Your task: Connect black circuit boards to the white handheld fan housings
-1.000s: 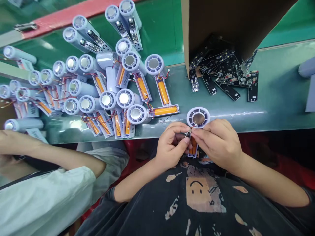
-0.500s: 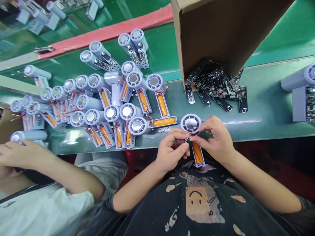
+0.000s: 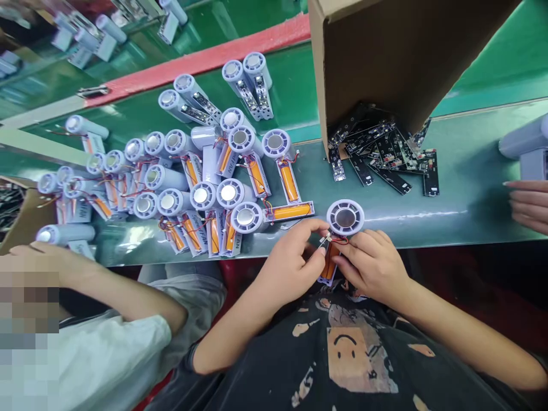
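My left hand (image 3: 291, 262) pinches a small wire connector (image 3: 326, 240) between thumb and fingertips. My right hand (image 3: 372, 265) grips a handheld fan unit, with its round white fan head (image 3: 345, 217) above the fingers. The fan's orange battery (image 3: 329, 260) in its pale holder points down toward me, partly hidden by my fingers. Thin red and dark wires run between the connector and the unit. Both hands are close together over the front edge of the green bench (image 3: 462, 228).
Several part-built fans with wired orange batteries (image 3: 257, 177) crowd the bench left of my hands. Black circuit boards (image 3: 381, 154) spill from a tilted cardboard box (image 3: 398, 51). A co-worker's arm (image 3: 115, 294) in a white sleeve lies at left, and another person's hand (image 3: 528, 205) enters at right.
The view has shifted, moving the bench scene slightly. The battery holder has swung closer behind my right hand. Another person's hand has entered at the right edge. My hands still hold the same parts.
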